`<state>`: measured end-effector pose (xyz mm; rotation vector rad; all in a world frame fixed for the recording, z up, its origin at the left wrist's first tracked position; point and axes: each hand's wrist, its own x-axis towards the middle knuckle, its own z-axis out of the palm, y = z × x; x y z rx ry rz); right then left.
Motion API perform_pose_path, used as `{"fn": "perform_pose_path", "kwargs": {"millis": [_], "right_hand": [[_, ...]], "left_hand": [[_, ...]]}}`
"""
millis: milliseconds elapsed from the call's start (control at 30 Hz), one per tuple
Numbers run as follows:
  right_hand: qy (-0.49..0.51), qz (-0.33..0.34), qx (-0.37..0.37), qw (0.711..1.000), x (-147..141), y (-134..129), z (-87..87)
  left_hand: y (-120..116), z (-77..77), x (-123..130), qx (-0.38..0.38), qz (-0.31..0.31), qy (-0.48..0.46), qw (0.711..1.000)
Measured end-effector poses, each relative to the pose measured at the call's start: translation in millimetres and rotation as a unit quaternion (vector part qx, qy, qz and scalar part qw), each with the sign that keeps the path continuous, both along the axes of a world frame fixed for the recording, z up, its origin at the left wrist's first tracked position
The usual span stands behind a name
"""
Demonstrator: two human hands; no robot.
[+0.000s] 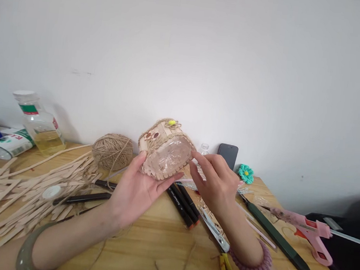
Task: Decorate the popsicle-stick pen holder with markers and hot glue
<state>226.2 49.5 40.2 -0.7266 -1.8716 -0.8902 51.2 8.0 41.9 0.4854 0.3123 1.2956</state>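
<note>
A small handmade pot point(162, 146) is tilted above the table, its clear plastic bottle base turned toward me. Wooden stick pieces cover its side, trimmed with braided twine, brown discs and a yellow bead point(172, 123). My left hand point(138, 186) grips it from below, thumb on the near left edge and fingers beneath. At its right edge, the curled fingers of my right hand point(217, 178) are in a pinch, the fingertips at the rim. What lies between those fingertips is too small to make out.
Loose wooden sticks point(30, 191) and a twine ball point(112, 151) lie left, near a glass bottle point(42, 126). Black markers point(181, 204), scissors point(216, 232), a dark green-handled tool point(275, 234) and a pink glue gun point(308, 230) lie right. A phone point(228, 155) leans on the wall.
</note>
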Motion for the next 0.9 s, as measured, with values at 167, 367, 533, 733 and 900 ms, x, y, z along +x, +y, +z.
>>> {"fn": "perform_pose_path", "kwargs": {"millis": [167, 367, 533, 733, 900], "right_hand": [[0.010, -0.040, -0.003, 0.999, -4, -2, -1.5], [0.001, -0.087, -0.020, 0.996, -7, -6, -0.1], [-0.026, -0.097, -0.008, 0.995, -6, -8, 2.3], [-0.014, -0.092, 0.008, 0.996, -6, -4, -0.4], [0.007, -0.092, -0.069, 0.993, 0, 0, -0.7]], "left_hand": [[-6, -1.7, 5, 0.006, -0.010, -0.023, 1.000], [-10, -6.2, 9, 0.019, -0.003, -0.025, 0.999], [-11, -12.5, 12, 0.029, -0.012, -0.022, 0.999], [-11, -16.7, 13, 0.048, -0.016, -0.009, 0.999], [2, -21.5, 7, 0.066, 0.051, 0.061, 0.995]]}}
